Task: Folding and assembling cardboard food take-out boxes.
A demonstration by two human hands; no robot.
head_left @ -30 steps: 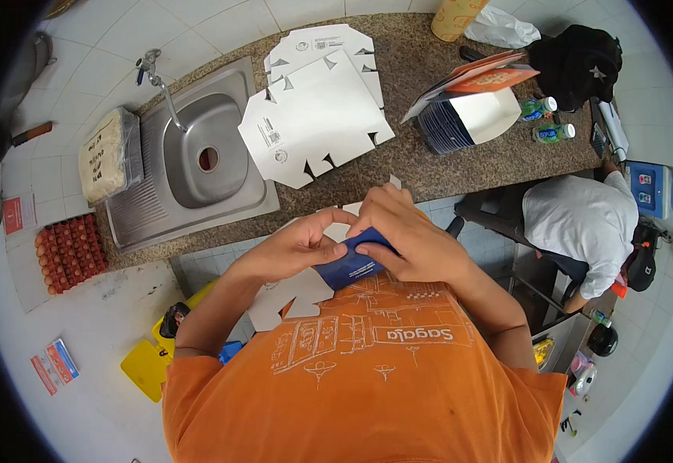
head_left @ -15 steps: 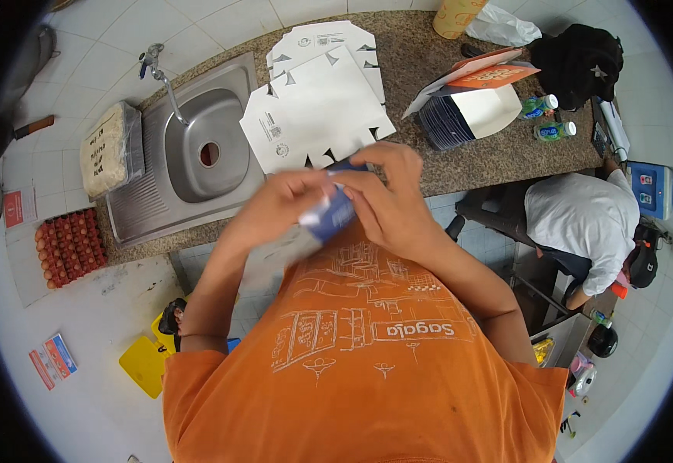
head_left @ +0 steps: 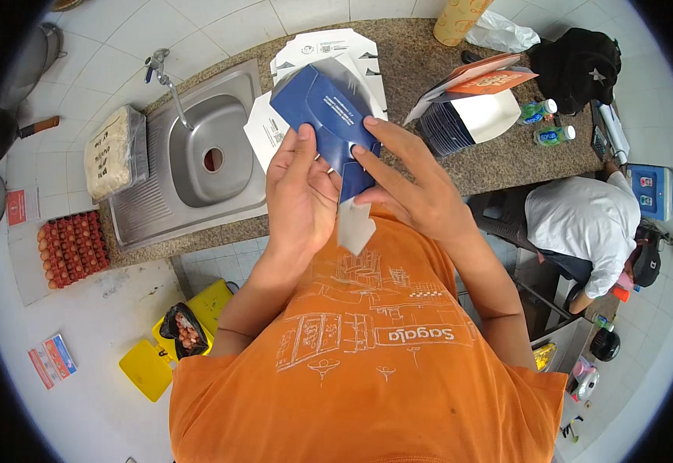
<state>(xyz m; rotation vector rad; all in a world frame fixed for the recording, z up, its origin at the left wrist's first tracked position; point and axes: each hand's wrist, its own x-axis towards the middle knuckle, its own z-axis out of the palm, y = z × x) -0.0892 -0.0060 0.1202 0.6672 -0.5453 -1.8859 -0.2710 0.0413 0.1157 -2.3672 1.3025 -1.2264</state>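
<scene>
Blue carton's [head_left: 329, 116] lower part behind fingers [head_left: 379, 158]

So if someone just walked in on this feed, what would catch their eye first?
First, the blue carton, half folded, held up at centre by the left hand and right hand above the orange shirt. Behind it a stack of flat white carton blanks lies on the granite counter, beside the steel sink. At far left sits a tray of red-brown eggs.

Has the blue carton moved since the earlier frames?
Yes. The blue carton, held in both hands, has risen from chest level to in front of the flat cartons on the counter.
</scene>
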